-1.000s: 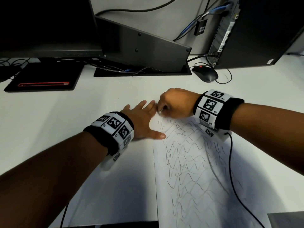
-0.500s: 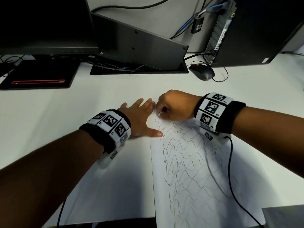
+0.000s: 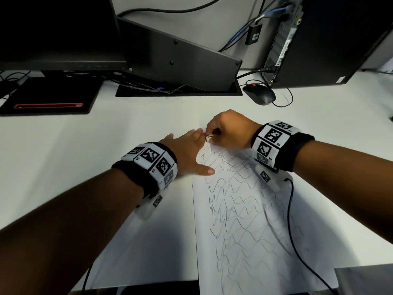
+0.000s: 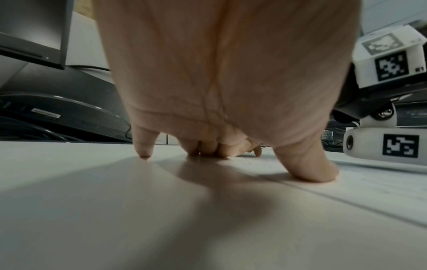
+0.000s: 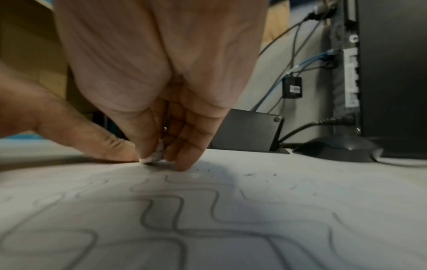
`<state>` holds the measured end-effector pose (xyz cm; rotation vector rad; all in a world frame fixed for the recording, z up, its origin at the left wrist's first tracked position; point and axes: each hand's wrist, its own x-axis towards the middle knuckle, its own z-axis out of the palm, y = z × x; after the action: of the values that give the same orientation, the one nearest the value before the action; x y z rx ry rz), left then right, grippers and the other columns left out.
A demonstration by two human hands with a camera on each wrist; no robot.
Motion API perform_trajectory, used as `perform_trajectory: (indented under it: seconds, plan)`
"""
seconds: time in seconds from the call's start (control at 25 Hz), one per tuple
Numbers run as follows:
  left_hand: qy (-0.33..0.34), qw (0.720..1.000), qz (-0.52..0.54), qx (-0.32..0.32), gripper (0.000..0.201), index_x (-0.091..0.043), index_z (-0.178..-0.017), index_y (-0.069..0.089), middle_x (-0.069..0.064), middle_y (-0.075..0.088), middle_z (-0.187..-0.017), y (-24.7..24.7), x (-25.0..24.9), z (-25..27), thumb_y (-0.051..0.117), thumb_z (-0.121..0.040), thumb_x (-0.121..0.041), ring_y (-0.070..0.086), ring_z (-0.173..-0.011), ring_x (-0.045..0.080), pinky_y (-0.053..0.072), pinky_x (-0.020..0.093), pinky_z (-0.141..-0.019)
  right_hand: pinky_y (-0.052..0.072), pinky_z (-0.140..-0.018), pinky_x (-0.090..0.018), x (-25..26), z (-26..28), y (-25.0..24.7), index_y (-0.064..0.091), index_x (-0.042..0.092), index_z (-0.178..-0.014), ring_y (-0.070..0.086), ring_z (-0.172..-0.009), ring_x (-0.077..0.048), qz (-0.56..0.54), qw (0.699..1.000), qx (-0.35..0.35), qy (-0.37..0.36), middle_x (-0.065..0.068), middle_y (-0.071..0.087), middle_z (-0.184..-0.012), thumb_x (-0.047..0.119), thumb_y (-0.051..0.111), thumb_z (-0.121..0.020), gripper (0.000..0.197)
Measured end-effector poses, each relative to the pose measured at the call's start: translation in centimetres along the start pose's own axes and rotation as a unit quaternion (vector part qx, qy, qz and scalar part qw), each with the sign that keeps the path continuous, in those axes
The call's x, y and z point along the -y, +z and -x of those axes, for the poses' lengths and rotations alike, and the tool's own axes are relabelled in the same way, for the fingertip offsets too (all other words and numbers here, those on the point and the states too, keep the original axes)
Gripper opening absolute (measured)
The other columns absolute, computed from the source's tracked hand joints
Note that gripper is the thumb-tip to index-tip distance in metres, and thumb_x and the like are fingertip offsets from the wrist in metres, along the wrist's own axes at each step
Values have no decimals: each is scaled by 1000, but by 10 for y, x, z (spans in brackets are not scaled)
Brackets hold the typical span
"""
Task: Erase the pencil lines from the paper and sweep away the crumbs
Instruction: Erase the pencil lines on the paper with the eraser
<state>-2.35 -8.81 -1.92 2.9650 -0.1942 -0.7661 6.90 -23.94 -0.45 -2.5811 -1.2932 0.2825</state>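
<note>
Head view shows the left hand (image 3: 187, 154) spread flat, pinning the paper's (image 3: 255, 241) far-left corner on the desk (image 3: 74, 156). Only the right wrist view shows the right hand (image 5: 161, 82) pinching a small white eraser (image 5: 154, 157) against that corner's pencil lines (image 5: 161, 215), dark crumbs (image 5: 249, 175) just beside it

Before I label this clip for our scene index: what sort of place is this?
Most likely an office computer desk. A monitor stands at the back of the white desk, a tower PC with plugged cables to its right, and a wired mouse beside that.
</note>
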Motion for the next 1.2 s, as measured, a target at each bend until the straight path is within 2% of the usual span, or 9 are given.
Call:
perform_trajectory:
  seconds: [0.08, 0.16, 0.32, 0.48, 0.64, 0.76, 0.92, 1.08, 1.2]
  plan:
    - [6, 1000, 19, -12, 106, -27, -159, -6, -6, -11, -166, 4, 2, -3, 48, -83, -78, -6, -152, 11, 5, 54, -121, 49, -74, -28, 3, 7, 4, 74, 19, -99, 58, -80, -12, 16, 999, 16, -49, 4, 69, -93, 21, 67, -85, 15]
    - [8, 999, 27, -16, 106, -30, -158, -4, -7, -10, -166, 3, 4, -4, 51, -81, -78, -6, -152, 11, 4, 55, -120, 49, -75, -27, 6, 10, 4, 74, 20, -97, 58, -81, -11, 17, 997, 38, -66, 5, 69, -93, 20, 67, -85, 14]
    - [-3, 1000, -5, -4, 108, -22, -158, -11, -5, -15, -165, 1, 0, -2, 46, -85, -77, -9, -152, 11, 4, 54, -122, 51, -77, -34, 0, 3, -2, 72, 22, -96, 62, -88, -20, 49, 999, 5, 5, 3, 69, -93, 24, 61, -85, 15]
    - [2, 1000, 29, -8, 109, -30, -158, -8, -8, -11, -166, 3, 4, -2, 50, -80, -79, -8, -152, 10, 3, 54, -121, 51, -77, -33, 9, 8, 1, 72, 25, -97, 62, -86, -16, 38, 997, 60, -32, 6, 70, -92, 26, 62, -86, 15]
    - [-8, 1000, 2, -7, 109, -23, -158, -10, -5, -15, -165, 2, 1, -2, 47, -83, -78, -10, -152, 10, 5, 54, -122, 49, -77, -31, 3, 8, -1, 72, 25, -96, 62, -89, -19, 41, 999, 11, 1, 5, 69, -94, 25, 60, -86, 16]
    - [-5, 1000, 23, -9, 109, -28, -158, -9, -6, -13, -166, 4, 2, -2, 49, -81, -79, -9, -152, 10, 4, 54, -122, 51, -76, -32, 10, 12, 1, 73, 25, -94, 62, -86, -15, 20, 998, 50, -27, 6, 70, -91, 23, 62, -84, 14]
    - [-12, 1000, 1, 2, 110, -22, -158, -12, -5, -17, -165, 2, 1, -2, 45, -83, -79, -11, -152, 10, 4, 54, -122, 45, -75, -27, 4, 10, -2, 72, 26, -97, 62, -90, -15, 53, 998, 15, 0, 8, 70, -97, 23, 59, -86, 18]
    - [-8, 1000, 21, -1, 110, -27, -158, -11, -6, -16, -165, 4, 2, -2, 49, -82, -79, -11, -152, 10, 4, 54, -122, 51, -78, -31, 8, 10, -3, 73, 27, -94, 62, -87, -14, 27, 997, 70, -20, 9, 70, -92, 23, 62, -84, 15]
    - [-12, 1000, -1, 3, 109, -22, -158, -13, -6, -19, -164, 4, 1, -1, 45, -84, -79, -13, -151, 10, 3, 53, -122, 50, -77, -32, 4, 9, -7, 71, 26, -92, 62, -88, -18, 63, 997, 34, 7, 8, 69, -92, 23, 58, -83, 17]
